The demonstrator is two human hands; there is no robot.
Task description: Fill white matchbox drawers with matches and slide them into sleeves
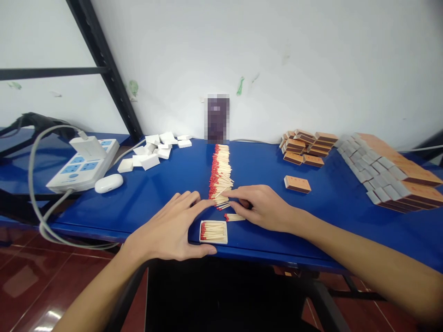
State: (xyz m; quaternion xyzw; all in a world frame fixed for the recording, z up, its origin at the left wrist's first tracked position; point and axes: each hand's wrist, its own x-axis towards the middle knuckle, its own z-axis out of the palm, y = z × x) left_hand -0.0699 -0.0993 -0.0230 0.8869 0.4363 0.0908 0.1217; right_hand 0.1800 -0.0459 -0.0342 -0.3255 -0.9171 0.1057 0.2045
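Observation:
A long row of red-tipped matches [221, 168] runs toward the wall on the blue table. At its near end, my right hand [265, 207] has thumb and index finger bent around a few match ends. My left hand [169, 226] is open, its index fingertip touching the red-headed side of the row. Between its thumb and index finger lies a white matchbox tray [227, 233] holding matches [213, 231]; the thumb rests by the tray's near side. A few loose matches [234, 217] lie just beyond the tray, below my right fingers.
White empty trays [150, 161] lie in a heap at back left, near a power strip [86, 166] with cables and a white earbud case [109, 183]. At right are a single matchbox [297, 184], a pile of matchboxes [304, 147] and a large stack [398, 170].

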